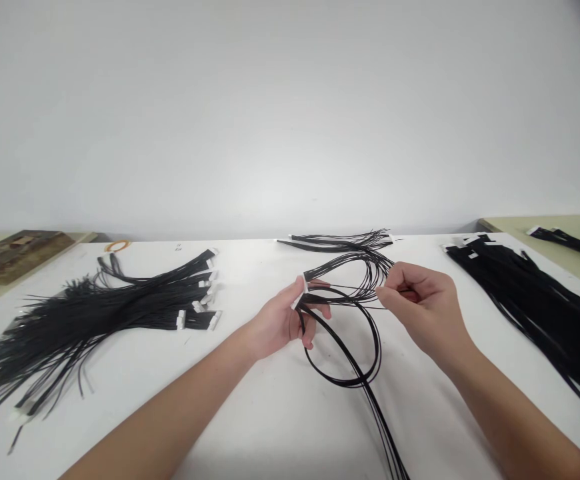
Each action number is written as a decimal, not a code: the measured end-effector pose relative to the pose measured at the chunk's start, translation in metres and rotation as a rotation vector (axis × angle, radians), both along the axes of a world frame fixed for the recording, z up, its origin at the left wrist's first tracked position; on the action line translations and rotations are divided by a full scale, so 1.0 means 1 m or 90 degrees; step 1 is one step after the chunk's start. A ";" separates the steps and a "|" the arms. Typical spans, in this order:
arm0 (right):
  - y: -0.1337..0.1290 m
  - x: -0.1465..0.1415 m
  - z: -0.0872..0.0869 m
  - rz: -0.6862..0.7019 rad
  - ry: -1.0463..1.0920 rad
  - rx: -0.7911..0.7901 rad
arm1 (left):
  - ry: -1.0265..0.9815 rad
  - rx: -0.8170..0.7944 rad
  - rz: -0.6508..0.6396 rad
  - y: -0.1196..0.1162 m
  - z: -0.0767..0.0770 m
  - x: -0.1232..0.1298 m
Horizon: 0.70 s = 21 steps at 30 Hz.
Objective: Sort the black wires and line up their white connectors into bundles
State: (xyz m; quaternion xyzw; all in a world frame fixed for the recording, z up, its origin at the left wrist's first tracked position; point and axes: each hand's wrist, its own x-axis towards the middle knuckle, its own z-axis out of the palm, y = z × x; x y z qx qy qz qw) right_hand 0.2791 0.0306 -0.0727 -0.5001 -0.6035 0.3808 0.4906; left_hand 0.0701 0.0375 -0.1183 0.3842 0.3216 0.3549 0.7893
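Both were busy: left hand clasped the connector; right of it, right hand pinched its wires, while bundles lay either side of it!

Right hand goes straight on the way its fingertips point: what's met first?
Likely the looped black wires, just ahead of the right hand; past them, the white connector in the left hand is roughly in line, though depth is unclear.

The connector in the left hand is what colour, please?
The connector is white, seen in the head view.
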 end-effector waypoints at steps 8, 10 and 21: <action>0.000 0.001 0.000 -0.005 0.013 0.005 | -0.002 0.004 -0.002 0.000 0.000 0.000; 0.000 0.001 0.000 -0.008 0.014 0.005 | -0.001 0.001 -0.003 0.000 0.000 0.000; -0.001 0.000 0.001 -0.006 -0.002 0.004 | -0.010 0.004 -0.004 -0.001 0.000 -0.001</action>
